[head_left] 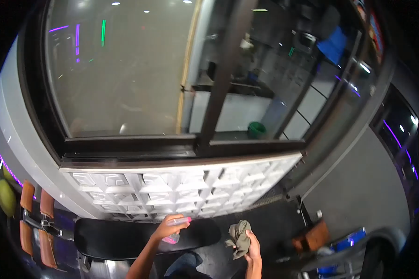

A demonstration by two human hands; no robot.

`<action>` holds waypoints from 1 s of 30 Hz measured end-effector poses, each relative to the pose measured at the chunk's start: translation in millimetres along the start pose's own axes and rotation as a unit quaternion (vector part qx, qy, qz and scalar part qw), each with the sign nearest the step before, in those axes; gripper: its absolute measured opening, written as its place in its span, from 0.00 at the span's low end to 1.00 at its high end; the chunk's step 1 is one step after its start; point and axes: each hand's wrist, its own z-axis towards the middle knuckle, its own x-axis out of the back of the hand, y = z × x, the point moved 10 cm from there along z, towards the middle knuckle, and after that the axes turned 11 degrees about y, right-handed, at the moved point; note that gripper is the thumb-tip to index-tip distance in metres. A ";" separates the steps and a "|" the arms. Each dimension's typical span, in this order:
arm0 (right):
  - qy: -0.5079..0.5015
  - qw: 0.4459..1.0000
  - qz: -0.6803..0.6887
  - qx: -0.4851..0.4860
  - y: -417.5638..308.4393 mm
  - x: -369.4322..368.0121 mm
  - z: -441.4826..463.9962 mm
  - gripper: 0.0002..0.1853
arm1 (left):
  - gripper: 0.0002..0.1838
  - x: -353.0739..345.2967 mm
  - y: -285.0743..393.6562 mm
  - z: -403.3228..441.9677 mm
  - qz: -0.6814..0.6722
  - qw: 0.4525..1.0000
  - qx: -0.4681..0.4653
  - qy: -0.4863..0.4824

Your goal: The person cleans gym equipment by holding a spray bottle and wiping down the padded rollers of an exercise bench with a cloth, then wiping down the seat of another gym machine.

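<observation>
My left hand (166, 227) is closed round a spray bottle. The bottle's clear body (172, 239) has pink in it, and its nozzle (186, 220) points to the right. My right hand (253, 247) grips a crumpled grey-green cloth (239, 239), bunched up and hanging partly from the fingers. Both hands are low in view, apart from each other, with the left one over a black padded bench (114, 238). Ahead of them stands a large dark-framed sliding glass window (125, 79), which neither hand touches.
Below the window runs a white wall panel (172, 186) with raised squares. Orange-brown padded equipment (46, 203) stands at the left. A brown box-like object (312, 236) and a blue item (351, 239) are at the lower right. Through the glass shows a green bucket (256, 129).
</observation>
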 end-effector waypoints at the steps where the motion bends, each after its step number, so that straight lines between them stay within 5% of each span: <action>1: 0.027 0.999 0.013 0.021 8.9 12.9 -19.7 0.20 | 0.09 -8.1 8.2 -10.6 0.030 0.999 0.001 -0.023; 6: 0.115 0.992 0.024 0.054 80.7 92.0 -103.4 0.20 | 0.09 -53.6 7.1 -62.4 0.040 0.993 0.027 -0.108; 9: 0.178 0.975 0.133 -0.022 141.4 124.2 -159.5 0.19 | 0.08 -86.1 8.0 -98.2 0.052 0.976 0.034 -0.208; 16: 0.265 0.950 0.161 -0.033 276.9 207.5 -259.6 0.19 | 0.08 -101.4 22.7 -172.8 0.026 0.965 0.043 -0.257; 22: 0.271 0.948 0.149 -0.081 303.2 147.7 -330.1 0.20 | 0.08 -11.8 28.1 -244.4 -0.011 0.964 0.049 -0.262; 26: 0.213 0.974 0.078 -0.028 319.7 81.0 -331.3 0.22 | 0.09 85.7 14.3 -297.6 -0.039 0.971 0.042 -0.233; 27: 0.151 0.987 0.054 -0.023 311.8 39.4 -338.9 0.29 | 0.10 110.4 8.0 -311.0 -0.027 0.974 0.047 -0.221; 30: 0.203 0.977 -0.071 0.012 337.8 -23.7 -355.5 0.35 | 0.07 178.3 -9.1 -351.9 0.019 0.977 0.062 -0.202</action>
